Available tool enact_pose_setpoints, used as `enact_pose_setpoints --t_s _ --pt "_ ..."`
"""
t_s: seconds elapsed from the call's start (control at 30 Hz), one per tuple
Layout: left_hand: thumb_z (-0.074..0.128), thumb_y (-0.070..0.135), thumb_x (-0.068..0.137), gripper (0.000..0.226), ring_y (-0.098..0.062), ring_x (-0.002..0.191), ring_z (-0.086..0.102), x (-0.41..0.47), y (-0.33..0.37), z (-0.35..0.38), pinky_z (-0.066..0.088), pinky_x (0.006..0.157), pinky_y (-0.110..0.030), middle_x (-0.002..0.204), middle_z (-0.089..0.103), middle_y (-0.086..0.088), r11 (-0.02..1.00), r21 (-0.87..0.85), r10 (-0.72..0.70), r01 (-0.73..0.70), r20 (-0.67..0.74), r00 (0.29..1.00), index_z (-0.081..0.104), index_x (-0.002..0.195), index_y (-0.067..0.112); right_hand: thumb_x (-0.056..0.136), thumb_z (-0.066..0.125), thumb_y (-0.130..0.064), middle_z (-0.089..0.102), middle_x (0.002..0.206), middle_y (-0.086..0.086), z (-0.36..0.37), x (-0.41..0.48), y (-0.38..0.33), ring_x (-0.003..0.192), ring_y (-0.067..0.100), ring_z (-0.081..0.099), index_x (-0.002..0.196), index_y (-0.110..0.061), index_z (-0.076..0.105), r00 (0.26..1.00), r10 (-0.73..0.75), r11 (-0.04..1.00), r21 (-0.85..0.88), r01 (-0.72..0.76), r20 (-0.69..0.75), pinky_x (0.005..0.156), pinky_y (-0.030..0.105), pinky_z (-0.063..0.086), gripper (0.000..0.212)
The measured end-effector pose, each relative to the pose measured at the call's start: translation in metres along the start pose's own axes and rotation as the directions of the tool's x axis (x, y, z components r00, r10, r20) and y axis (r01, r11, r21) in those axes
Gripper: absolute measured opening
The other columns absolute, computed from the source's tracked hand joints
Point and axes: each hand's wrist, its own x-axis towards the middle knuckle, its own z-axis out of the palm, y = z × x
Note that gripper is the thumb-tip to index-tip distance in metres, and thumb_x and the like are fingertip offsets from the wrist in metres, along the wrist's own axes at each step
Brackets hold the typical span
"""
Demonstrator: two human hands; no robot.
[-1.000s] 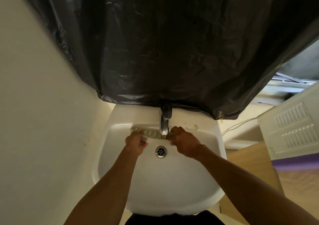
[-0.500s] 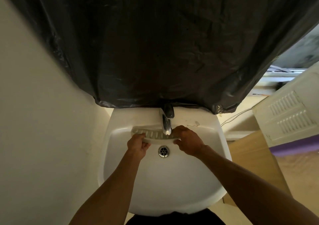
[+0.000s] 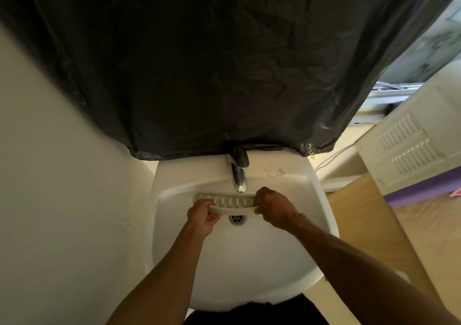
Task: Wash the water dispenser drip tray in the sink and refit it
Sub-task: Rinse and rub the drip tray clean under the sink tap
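A white slotted drip tray (image 3: 230, 203) is held level over the white sink (image 3: 249, 262), right under the chrome tap spout (image 3: 239, 178). My left hand (image 3: 203, 216) grips its left end and my right hand (image 3: 274, 208) grips its right end. The drain (image 3: 236, 218) shows just below the tray. A thin trickle seems to fall from the spout onto the tray, though it is faint.
A black plastic sheet (image 3: 224, 62) hangs over the wall behind the tap. A cream wall (image 3: 62, 187) closes the left side. To the right stand a wooden surface (image 3: 361, 225) and a white vented appliance (image 3: 411, 145) with a cable.
Both hands have lowered and levelled the tray a little, its slotted face now turned more toward me, centred under the spout. The camera has tilted slightly.
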Motion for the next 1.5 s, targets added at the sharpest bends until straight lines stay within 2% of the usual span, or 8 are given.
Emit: enact_pose_setpoints --t_s 0.17,0.5,0.63,0.83,1.0,1.13,1.23,1.5 --pt "0.060 -0.002 0.090 0.048 -0.038 0.114 0.060 0.000 0.001 0.000 0.051 0.092 -0.046 0.117 0.058 -0.024 1.000 0.010 0.004 -0.004 -0.042 0.999 0.046 0.136 -0.002 0.090 0.061 -0.018 0.060 0.119 0.005 0.002 0.004 0.003 0.100 0.021 0.062 0.112 -0.013 0.065 0.999 -0.004 1.000 -0.001 0.004 0.034 0.087 0.029 0.053 0.023" --pt "0.073 0.008 0.084 0.052 -0.034 0.109 0.061 0.005 0.007 0.016 0.054 0.081 -0.038 0.124 0.059 -0.023 0.998 0.067 -0.017 0.018 -0.021 1.000 0.051 0.130 -0.002 0.088 0.064 -0.021 0.066 0.106 0.006 -0.020 0.015 0.020 0.095 0.018 0.059 0.106 -0.015 0.066 0.983 0.105 0.978 0.164 -0.129 0.150 0.082 0.029 0.050 0.019" --pt "0.070 0.003 0.086 0.040 -0.034 0.104 0.060 0.006 0.003 0.030 0.054 0.079 -0.040 0.115 0.058 -0.023 0.995 0.089 -0.037 0.036 0.006 0.999 0.052 0.121 -0.003 0.078 0.076 -0.017 0.070 0.108 0.008 -0.028 0.016 0.031 0.097 0.023 0.065 0.105 -0.020 0.055 0.967 0.171 0.919 0.323 -0.226 0.189 0.085 0.034 0.054 0.034" --pt "0.066 0.000 0.087 0.031 -0.037 0.103 0.062 0.006 0.001 0.038 0.054 0.084 -0.045 0.103 0.062 -0.022 0.993 0.107 -0.053 0.049 0.039 0.998 0.056 0.116 -0.003 0.077 0.076 -0.015 0.065 0.110 0.005 -0.032 0.016 0.037 0.095 0.019 0.058 0.097 -0.018 0.060 0.988 0.133 0.964 0.220 -0.147 0.077 0.076 0.026 0.048 0.026" --pt "0.077 -0.003 0.075 0.041 -0.037 0.103 0.064 0.006 0.002 0.039 0.061 0.069 -0.045 0.109 0.062 -0.023 0.987 0.140 -0.094 0.084 0.069 0.993 0.062 0.113 -0.003 0.079 0.070 -0.011 0.059 0.113 0.008 -0.034 0.013 0.029 0.095 0.025 0.061 0.100 -0.012 0.059 0.998 0.020 0.996 0.087 -0.015 -0.058 0.078 0.035 0.055 0.024" --pt "0.062 -0.013 0.084 0.025 -0.034 0.083 0.063 0.012 -0.006 0.046 0.058 0.077 -0.043 0.092 0.064 -0.021 0.989 0.137 -0.068 0.057 0.078 0.995 0.061 0.108 -0.011 0.082 0.067 -0.010 0.052 0.117 0.007 -0.035 0.010 0.033 0.088 0.025 0.061 0.113 -0.015 0.052 0.995 -0.010 1.000 0.000 0.010 -0.095 0.073 0.035 0.057 0.035" --pt "0.058 -0.019 0.082 0.021 -0.032 0.078 0.065 0.012 -0.012 0.053 0.061 0.067 -0.038 0.089 0.065 -0.023 0.988 0.146 -0.059 0.045 0.089 0.994 0.062 0.101 -0.011 0.081 0.068 -0.012 0.052 0.117 0.005 -0.038 0.006 0.039 0.092 0.022 0.059 0.115 -0.018 0.050 0.992 -0.011 0.999 -0.038 0.006 -0.127 0.071 0.033 0.057 0.039" --pt "0.063 0.002 0.090 0.005 -0.034 0.080 0.064 0.013 -0.017 0.053 0.056 0.077 -0.046 0.091 0.065 -0.022 0.995 0.085 -0.063 0.056 0.088 0.994 0.061 0.095 -0.001 0.081 0.070 -0.012 0.051 0.124 0.003 -0.038 -0.003 0.043 0.102 0.019 0.055 0.123 -0.020 0.049 0.991 -0.014 0.998 -0.066 0.005 -0.130 0.073 0.023 0.051 0.048"
